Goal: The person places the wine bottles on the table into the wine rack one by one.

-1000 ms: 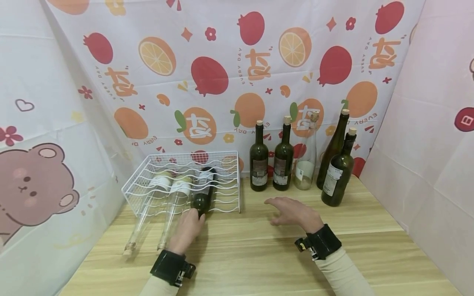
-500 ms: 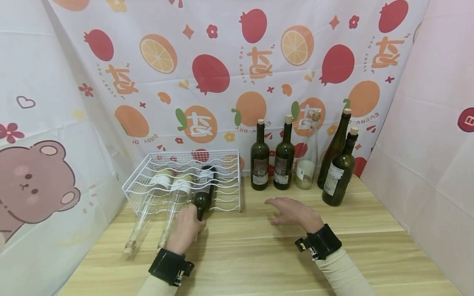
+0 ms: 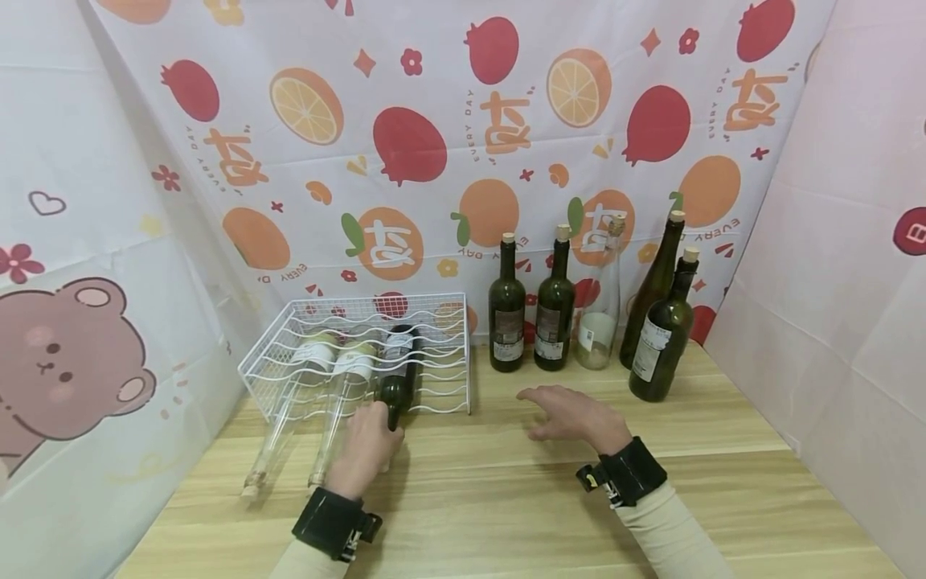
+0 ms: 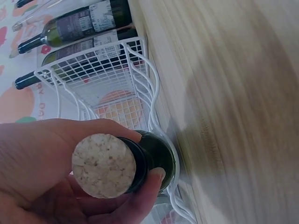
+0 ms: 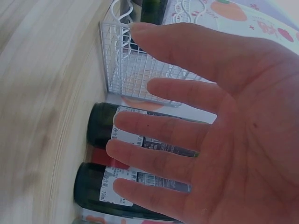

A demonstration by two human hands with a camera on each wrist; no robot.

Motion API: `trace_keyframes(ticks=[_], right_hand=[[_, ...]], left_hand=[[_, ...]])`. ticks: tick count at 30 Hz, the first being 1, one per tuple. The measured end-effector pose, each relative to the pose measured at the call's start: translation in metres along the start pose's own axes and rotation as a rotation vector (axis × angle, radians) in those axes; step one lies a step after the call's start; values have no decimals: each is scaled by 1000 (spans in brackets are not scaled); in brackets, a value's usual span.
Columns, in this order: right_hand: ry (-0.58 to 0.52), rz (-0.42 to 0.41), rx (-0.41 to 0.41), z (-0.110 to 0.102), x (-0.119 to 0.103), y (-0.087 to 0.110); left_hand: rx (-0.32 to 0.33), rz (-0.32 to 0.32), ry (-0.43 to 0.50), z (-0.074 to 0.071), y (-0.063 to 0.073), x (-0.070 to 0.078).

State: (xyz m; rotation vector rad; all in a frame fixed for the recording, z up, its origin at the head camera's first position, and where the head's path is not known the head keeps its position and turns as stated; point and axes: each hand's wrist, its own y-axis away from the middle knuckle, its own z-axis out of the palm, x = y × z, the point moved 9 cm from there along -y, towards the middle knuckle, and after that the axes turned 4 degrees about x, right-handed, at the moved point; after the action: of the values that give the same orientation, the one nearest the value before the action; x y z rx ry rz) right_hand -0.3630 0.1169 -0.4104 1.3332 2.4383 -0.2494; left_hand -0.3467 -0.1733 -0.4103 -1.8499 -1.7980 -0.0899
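Note:
My left hand [image 3: 366, 445] grips the neck of a dark green wine bottle [image 3: 396, 388], which lies in the white wire rack [image 3: 448, 396] with its neck towards me. In the left wrist view the bottle's cork [image 4: 103, 165] faces the camera, fingers and thumb around the neck. Left of it, two clear glass bottles [image 3: 277, 438] lie in the same rack, their corked necks sticking out past its front. My right hand [image 3: 575, 418] hovers over the table with nothing in it; the right wrist view shows its fingers [image 5: 159, 122] spread and straight.
Behind my right hand several corked bottles stand upright: two green bottles [image 3: 507, 322], a clear bottle [image 3: 597, 322], a tall green bottle [image 3: 647, 301] and another green bottle [image 3: 658, 346]. A printed cloth [image 3: 333, 201] hangs behind the wooden table [image 3: 492, 515].
Between the first frame and the middle one, my left hand shifts slightly on the green bottle's neck, and more of the neck shows. The right hand stays in place.

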Motion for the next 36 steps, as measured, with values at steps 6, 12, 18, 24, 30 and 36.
trace_keyframes(ticks=[6,12,18,24,30,36], right_hand=[[-2,-8,1,1,0,0],[-2,11,-7,2,2,1],[-5,23,-15,3,2,2],[-6,32,-17,4,3,3],[-10,28,-22,4,2,3],[-15,24,-23,3,1,3]], left_hand=[[5,19,-27,2,-2,-2],[-7,8,-31,4,-2,-4],[-49,-12,-19,6,-1,-5],[-97,-34,-11,9,0,-3],[-88,-19,-13,11,-2,-2],[-56,12,-2,14,-3,-3]])
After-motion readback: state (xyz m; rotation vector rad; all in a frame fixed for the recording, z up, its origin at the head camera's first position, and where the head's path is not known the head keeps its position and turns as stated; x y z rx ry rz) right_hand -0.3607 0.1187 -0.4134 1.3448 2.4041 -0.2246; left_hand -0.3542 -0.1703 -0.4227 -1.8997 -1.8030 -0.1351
